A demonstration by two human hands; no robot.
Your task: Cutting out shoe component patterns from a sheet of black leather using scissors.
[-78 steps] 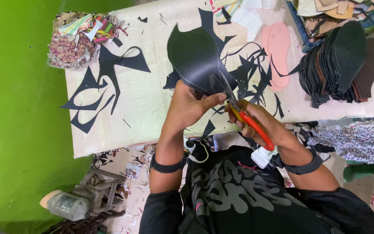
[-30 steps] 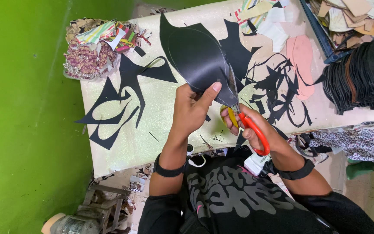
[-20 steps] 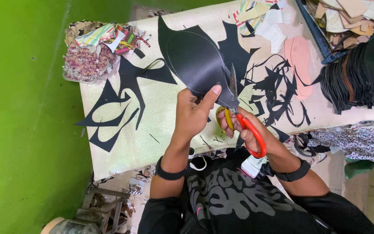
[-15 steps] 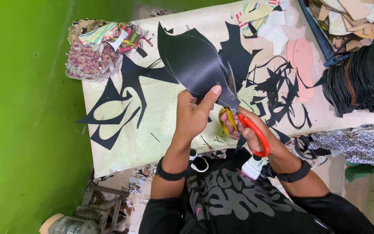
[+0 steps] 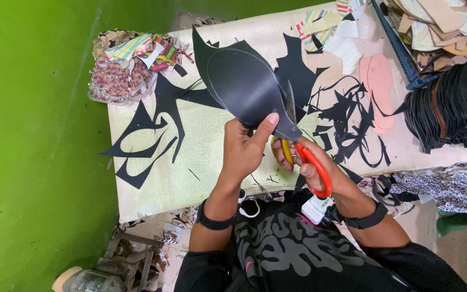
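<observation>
A pale glittery work table (image 5: 152,178) is carrying a scatter of black offcuts (image 5: 152,135) across its middle, while a fanned stack of dark cut pieces (image 5: 449,108) is sitting at its right edge beside a pink sole-shaped piece (image 5: 378,86). At the far left corner, a clear bag (image 5: 128,67) is holding crumpled patterned and striped scraps; at the far right corner, a loose heap of tan and cream pieces (image 5: 439,21) is piling up with no container visible.

Above the table's near edge, the left hand (image 5: 244,148) is pinching the narrow end of a black sole-shaped sheet (image 5: 244,86), thumb pressing on top, fingers curled beneath. The right hand (image 5: 312,165) is closing its fingers through the handles of the orange and yellow scissors (image 5: 304,151), blades biting into the sheet's right edge.

Cutting cleanly here appears to call for turning the sheet into the blades and following the faint traced outline.
</observation>
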